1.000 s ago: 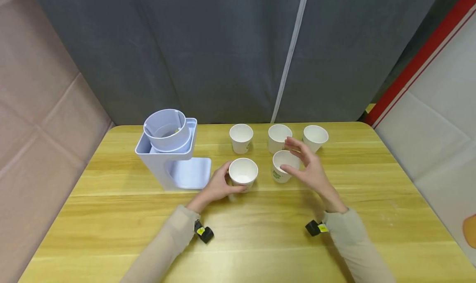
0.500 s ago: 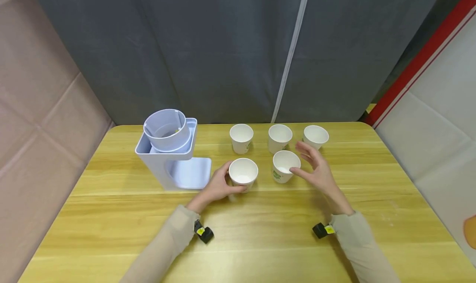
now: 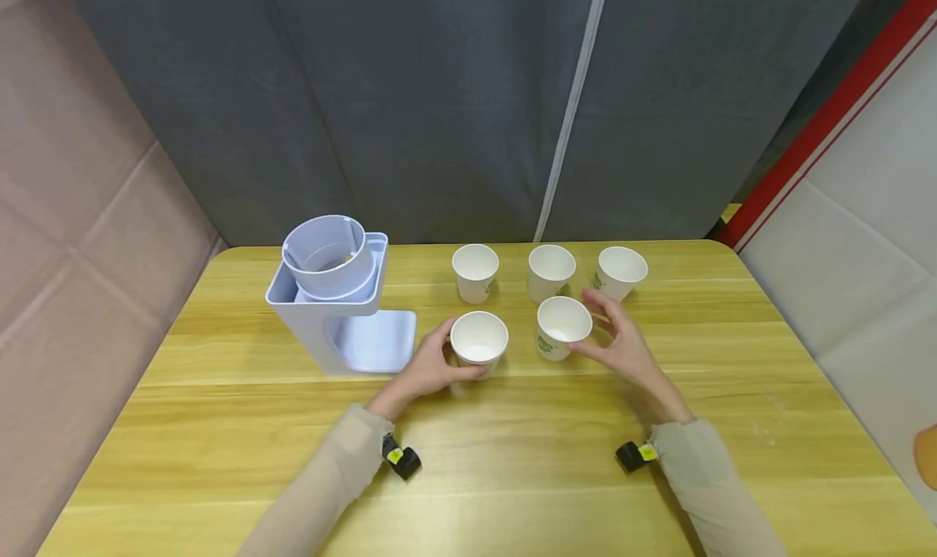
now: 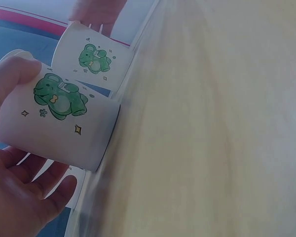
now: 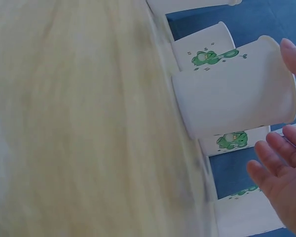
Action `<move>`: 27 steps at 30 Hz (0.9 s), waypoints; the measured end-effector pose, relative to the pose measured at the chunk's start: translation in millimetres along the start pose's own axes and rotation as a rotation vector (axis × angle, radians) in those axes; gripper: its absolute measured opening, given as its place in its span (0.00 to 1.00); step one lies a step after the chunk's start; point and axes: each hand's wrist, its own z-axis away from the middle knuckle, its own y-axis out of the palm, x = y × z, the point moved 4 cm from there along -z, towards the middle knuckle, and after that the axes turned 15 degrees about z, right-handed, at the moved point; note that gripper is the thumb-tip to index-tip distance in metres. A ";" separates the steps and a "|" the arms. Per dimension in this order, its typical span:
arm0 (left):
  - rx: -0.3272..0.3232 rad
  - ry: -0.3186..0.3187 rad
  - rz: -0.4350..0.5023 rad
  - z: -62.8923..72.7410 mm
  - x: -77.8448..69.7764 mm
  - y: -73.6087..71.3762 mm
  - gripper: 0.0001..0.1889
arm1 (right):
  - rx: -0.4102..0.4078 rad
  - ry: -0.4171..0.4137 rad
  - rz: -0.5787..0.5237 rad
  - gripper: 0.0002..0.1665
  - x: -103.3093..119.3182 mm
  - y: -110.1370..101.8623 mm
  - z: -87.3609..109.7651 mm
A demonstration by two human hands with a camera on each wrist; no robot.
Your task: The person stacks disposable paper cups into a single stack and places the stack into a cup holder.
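Note:
In the head view my left hand [image 3: 430, 367] holds a white paper cup [image 3: 479, 339] standing upright on the table. The left wrist view shows the thumb on the side of this paper cup [image 4: 54, 118], near the printed green bear, and the fingers on its other side. Just right of it stands a second paper cup [image 3: 556, 335] in the front row. My right hand [image 3: 625, 347] is around the right side of that cup, thumb in front. In the right wrist view the fingers [image 5: 278, 153] are spread, a gap between them and the second paper cup [image 5: 237, 91].
Three more paper cups stand in a back row: a left one [image 3: 475, 276], a middle one [image 3: 551, 274] and a right one [image 3: 619, 272]. At the left is a pale blue dispenser-like stand [image 3: 311, 329] with a round container [image 3: 322, 280] on top. A grey curtain [image 3: 410, 118] hangs behind the table.
My right hand first drew back to the right from over the second cup, then came down lower beside it. My left hand and the cups have stayed in place.

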 end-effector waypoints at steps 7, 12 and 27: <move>0.000 0.007 0.000 0.0 0.5 -0.1 0.36 | 0.044 0.045 0.017 0.48 -9.1 5.0 0.6; 0.001 0.010 0.000 -0.1 0.8 -0.2 0.36 | 0.063 0.053 0.009 0.47 -13.7 9.0 -0.3; 0.000 0.007 -0.006 -0.9 2.1 -0.8 0.36 | 0.087 0.090 0.016 0.44 -14.3 14.1 -1.7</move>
